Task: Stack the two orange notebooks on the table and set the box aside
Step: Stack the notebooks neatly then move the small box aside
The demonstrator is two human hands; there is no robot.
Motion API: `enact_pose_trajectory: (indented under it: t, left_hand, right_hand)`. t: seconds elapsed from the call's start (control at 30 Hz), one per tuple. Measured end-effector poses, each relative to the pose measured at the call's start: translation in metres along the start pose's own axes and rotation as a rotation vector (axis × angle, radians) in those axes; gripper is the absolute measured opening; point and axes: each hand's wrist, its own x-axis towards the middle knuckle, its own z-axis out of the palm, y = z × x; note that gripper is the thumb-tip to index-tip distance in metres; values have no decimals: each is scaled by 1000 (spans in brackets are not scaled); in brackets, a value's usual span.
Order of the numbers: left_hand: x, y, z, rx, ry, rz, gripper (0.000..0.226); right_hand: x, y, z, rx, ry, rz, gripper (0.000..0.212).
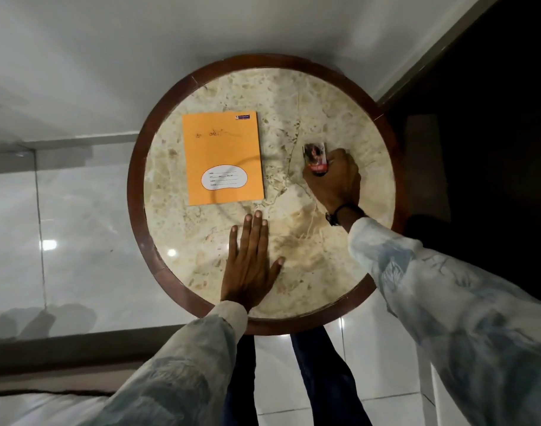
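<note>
Two hands worked: the right hand (pixel 332 179) gripped the small printed cardboard box (pixel 315 158), seemingly light, pinchable by its sides; the left hand (pixel 250 262) lay flat, fingers spread, on the round marble counter (pixel 309 256).

- We see only one orange cover (pixel 223 158) near the table's (pixel 293 324) left edge; whether a second notebook lies beneath it we cannot tell.
- The handwriting on that cover and the lines in its white label (pixel 224 177) are too small to read.
- The small box (pixel 315 159) near the table's right edge is partly covered by the right hand (pixel 335 179), and its print is blurred.
- The fingertips of that hand are hidden behind its knuckles.
- Both sleeves run off the bottom and right edges of the picture.
- The left hand (pixel 250 262) hides the marble beneath it.
</note>
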Motion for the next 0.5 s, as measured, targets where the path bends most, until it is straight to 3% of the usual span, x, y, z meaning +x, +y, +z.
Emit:
enact_pose_trajectory:
  t: [0.33,0.5]
  left_hand:
    - [1,-2,8,3,14,5,88]
    - [-1,0,-13,37,-56,16,83]
  right_hand:
    - [20,-7,13,4,34,-3,54]
    - [6,-28,-45,358,61,88,45]
